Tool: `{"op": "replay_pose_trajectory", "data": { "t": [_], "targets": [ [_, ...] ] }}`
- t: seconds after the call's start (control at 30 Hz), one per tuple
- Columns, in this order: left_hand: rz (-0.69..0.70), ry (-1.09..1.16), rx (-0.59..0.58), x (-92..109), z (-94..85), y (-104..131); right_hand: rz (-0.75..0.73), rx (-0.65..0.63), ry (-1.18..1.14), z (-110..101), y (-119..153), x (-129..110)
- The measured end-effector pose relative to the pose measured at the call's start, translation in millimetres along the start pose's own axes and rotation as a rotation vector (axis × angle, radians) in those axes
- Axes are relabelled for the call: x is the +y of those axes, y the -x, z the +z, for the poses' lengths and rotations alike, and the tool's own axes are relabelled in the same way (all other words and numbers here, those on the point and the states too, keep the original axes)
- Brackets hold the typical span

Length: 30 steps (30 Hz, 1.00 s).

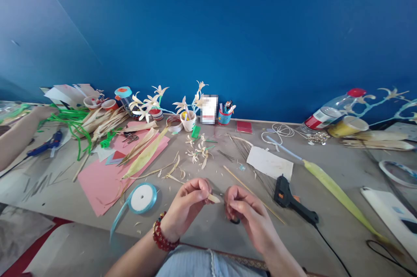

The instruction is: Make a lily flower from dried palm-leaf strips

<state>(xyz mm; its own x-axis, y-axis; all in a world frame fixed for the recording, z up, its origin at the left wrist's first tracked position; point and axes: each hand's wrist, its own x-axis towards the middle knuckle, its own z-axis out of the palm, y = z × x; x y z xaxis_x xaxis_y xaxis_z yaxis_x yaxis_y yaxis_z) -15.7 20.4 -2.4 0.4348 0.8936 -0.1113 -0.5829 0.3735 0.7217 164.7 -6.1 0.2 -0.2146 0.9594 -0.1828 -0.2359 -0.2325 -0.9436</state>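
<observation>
Between the thumb and fingers of my left hand (190, 203) is a small pale husk petal (214, 199), its pointed end facing right. My right hand (247, 214) is closed around scissors (235, 221); a dark handle loop shows below the fingers, and most of the blades are hidden. The two hands are close together but apart, over the near edge of the table. Beyond them lie husk scraps (176, 168) and several small cream husk flowers (200, 153).
A black glue gun (288, 201) with its cable lies right of my hands, near a thin stick (252, 192) and white paper (269, 163). Leftward are a blue ribbon roll (142, 198) and pink paper (97, 186). Another person's arm (22, 138) reaches in at far left.
</observation>
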Motion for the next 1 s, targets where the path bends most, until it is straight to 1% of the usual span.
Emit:
{"op": "replay_pose_trajectory", "data": {
  "t": [0.1, 0.17, 0.23, 0.3, 0.37, 0.47, 0.6, 0.8, 0.9, 0.97, 1.0],
  "targets": [
    [-0.012, -0.075, -0.011, -0.1, -4.6, 0.3, -0.022, 0.017, 0.117, -0.4, 1.6, -2.9],
    [-0.032, -0.126, -0.023, -0.8, -6.1, 0.3, -0.016, -0.021, 0.175, 3.8, 2.0, -5.1],
    [-0.046, -0.140, -0.029, -1.8, -5.7, 0.2, 0.004, -0.048, 0.158, 9.1, 1.5, -4.2],
    [-0.053, -0.109, -0.030, -3.5, -3.4, 0.1, 0.011, -0.009, 0.106, 13.4, 0.6, 0.0],
    [-0.053, -0.069, -0.035, -6.2, -0.1, 0.2, -0.010, 0.073, 0.070, 15.6, -0.4, 5.7],
    [-0.018, -0.045, -0.013, -12.1, 3.8, 0.8, -0.052, 0.147, 0.091, 15.7, -0.9, 12.3],
    [0.046, -0.110, 0.046, -18.0, 2.9, 1.9, -0.086, 0.163, 0.193, 13.7, 0.0, 14.0],
    [0.073, -0.178, 0.094, -17.2, 0.4, 4.4, -0.081, 0.160, 0.281, 17.0, -1.2, 13.5],
    [0.080, -0.192, 0.117, -15.1, 0.5, 5.7, -0.078, 0.143, 0.364, 11.7, -0.7, 14.4],
    [0.089, -0.196, 0.137, -13.9, -1.1, 5.4, -0.103, 0.134, 0.497, 0.2, 1.5, 15.5],
    [0.089, -0.196, 0.147, -13.5, -2.5, 4.8, -0.122, 0.133, 0.600, -7.7, 3.1, 16.7]
  ]
}}
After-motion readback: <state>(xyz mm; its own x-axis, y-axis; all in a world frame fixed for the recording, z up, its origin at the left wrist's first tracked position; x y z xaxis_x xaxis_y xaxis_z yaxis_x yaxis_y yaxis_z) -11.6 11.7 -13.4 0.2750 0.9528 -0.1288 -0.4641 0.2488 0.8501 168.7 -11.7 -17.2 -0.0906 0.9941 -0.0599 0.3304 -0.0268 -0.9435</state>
